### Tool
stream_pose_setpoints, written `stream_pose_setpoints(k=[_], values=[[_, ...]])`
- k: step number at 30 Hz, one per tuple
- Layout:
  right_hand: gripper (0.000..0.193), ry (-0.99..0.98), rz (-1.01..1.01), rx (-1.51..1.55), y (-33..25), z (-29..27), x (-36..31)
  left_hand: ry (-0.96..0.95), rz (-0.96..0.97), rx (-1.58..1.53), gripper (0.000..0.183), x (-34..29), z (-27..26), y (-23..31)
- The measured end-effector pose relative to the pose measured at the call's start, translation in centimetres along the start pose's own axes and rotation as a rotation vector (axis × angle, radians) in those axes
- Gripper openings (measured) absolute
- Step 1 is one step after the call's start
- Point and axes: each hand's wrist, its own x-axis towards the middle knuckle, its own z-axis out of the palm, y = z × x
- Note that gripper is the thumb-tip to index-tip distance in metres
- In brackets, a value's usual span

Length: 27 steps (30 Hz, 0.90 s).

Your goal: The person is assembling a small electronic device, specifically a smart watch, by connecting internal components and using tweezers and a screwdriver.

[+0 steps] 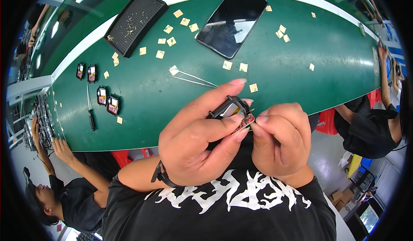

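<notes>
My left hand (193, 142) is closed around a small black plastic device case (230, 105), tilted up over the table's near edge. A small red circuit board (246, 121) sticks out of the case by my left thumb and fingertips. My right hand (282, 140) is closed in a pinch, its thumb and forefinger at the board's right edge; what lies between them is too small and hidden to tell. Metal tweezers (195, 79) reach out from behind my left fingers, their tips at a small cream square sticker (174, 70). Whether my left hand touches the tweezers is hidden.
On the green table (142, 95) lie several similar open cases (113, 105), a screwdriver (91, 118) and scattered square stickers (171, 41). Farther back are a black perforated tray (135, 24) and a dark-screened tablet (232, 21). Other people (77, 198) sit at both sides.
</notes>
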Motion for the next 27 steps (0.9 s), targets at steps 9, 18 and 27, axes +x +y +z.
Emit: stream_pose_setpoints(k=[9,18,27], values=[[0.031,0.029,0.127,0.094,0.0,0.3,-0.4,0.056,-0.171,-0.248,0.024,-0.6,0.4,-0.1],[0.032,-0.066,0.153,0.131,0.2,-0.7,-0.7,-0.071,-0.279,-0.322,0.042,-0.2,0.1,0.9],[0.025,-0.098,0.316,0.247,0.2,-1.5,-1.6,0.052,-0.49,-0.643,0.063,-0.3,1.0,1.0]])
